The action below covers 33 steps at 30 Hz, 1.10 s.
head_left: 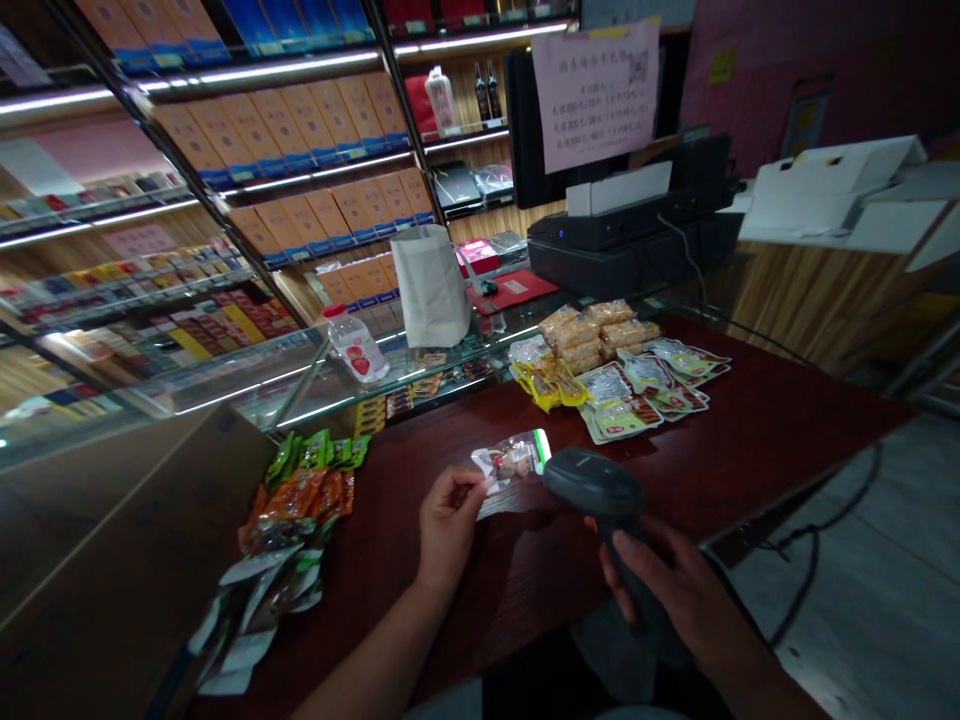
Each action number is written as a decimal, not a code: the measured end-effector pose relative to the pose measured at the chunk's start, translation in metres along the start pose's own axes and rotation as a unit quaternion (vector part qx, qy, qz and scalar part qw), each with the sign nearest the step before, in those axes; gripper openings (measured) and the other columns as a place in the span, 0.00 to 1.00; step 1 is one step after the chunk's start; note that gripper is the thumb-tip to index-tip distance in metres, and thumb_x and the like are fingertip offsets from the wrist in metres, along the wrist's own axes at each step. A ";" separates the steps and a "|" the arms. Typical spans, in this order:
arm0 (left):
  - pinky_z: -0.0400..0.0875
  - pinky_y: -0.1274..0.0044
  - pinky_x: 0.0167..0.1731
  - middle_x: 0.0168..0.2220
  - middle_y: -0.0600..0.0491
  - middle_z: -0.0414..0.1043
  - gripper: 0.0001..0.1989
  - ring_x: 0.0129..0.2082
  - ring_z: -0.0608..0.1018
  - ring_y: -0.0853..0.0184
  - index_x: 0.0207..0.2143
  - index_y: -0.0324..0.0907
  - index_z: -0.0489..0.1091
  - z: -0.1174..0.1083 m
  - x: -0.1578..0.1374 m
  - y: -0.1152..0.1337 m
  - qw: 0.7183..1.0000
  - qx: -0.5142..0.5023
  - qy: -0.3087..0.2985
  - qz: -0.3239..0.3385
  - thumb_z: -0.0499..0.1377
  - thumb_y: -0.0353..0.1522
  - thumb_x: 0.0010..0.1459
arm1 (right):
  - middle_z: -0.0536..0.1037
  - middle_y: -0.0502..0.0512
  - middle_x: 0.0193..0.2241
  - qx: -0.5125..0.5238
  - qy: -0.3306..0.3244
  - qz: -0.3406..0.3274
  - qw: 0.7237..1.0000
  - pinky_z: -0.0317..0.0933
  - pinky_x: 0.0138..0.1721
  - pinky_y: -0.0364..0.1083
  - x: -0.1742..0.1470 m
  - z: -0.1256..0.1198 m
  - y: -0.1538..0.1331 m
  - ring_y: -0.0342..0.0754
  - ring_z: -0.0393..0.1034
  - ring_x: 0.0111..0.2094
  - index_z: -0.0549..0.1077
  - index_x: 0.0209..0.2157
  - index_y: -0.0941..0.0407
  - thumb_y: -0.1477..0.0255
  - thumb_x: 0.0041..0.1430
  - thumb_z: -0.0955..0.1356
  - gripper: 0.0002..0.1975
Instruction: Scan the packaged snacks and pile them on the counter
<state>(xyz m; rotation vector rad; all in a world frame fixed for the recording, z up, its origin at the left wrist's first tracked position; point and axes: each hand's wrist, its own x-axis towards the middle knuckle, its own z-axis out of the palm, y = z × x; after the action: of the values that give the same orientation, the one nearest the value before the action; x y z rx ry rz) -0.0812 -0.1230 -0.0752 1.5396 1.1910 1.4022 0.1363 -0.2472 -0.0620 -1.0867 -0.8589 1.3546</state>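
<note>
Between thumb and fingers, my left hand (451, 520) pinches the near-left corner of a small clear snack packet (514, 457) with a green end, just above the dark red table. What is inside the packet is too small to name. Wrapped around the handle of a black barcode scanner (596, 482) is my right hand (667, 570). The scanner's head is close to the packet's right end. Left of my left hand lie green snack packets (319, 452), orange snack packets (304, 497) and clear-and-white packets (270, 590).
An open cardboard box (135, 540) stands at the left. Yellow-and-white packets (547, 375), flat pouches (619, 400) and wrapped snacks (596, 335) lie at the back. Beyond are a glass counter (315, 390), a bottle (356, 345), a white paper bag (431, 285) and a cash register (637, 240).
</note>
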 end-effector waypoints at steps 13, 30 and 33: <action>0.75 0.80 0.28 0.24 0.57 0.73 0.16 0.23 0.77 0.72 0.26 0.39 0.69 0.039 0.016 -0.009 0.957 -0.124 -0.039 -0.261 0.73 0.33 0.41 | 0.75 0.48 0.20 0.086 0.093 -0.008 0.992 0.53 0.17 0.38 0.012 -0.044 -0.017 0.38 0.65 0.14 0.78 0.39 0.58 0.52 0.52 0.74 0.24; 0.70 0.81 0.15 0.29 0.53 0.73 0.14 0.19 0.76 0.71 0.35 0.38 0.71 0.080 0.045 -0.009 0.941 -0.081 -0.146 -0.296 0.69 0.35 0.49 | 0.73 0.53 0.15 0.027 0.107 0.062 0.992 0.58 0.18 0.43 0.009 -0.079 -0.008 0.47 0.65 0.18 0.77 0.27 0.56 0.44 0.53 0.68 0.27; 0.66 0.82 0.14 0.34 0.52 0.75 0.16 0.17 0.73 0.74 0.42 0.40 0.72 0.052 0.020 -0.002 0.971 0.033 -0.144 -0.189 0.66 0.36 0.52 | 0.72 0.54 0.13 0.007 0.047 0.117 0.992 0.61 0.17 0.47 0.015 -0.083 0.004 0.50 0.64 0.15 0.78 0.27 0.54 0.41 0.50 0.67 0.28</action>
<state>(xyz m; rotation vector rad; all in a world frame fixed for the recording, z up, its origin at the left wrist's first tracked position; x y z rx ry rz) -0.0310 -0.1003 -0.0780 1.4111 1.2756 0.8675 0.2144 -0.2416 -0.0923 -1.2604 -0.6680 1.4859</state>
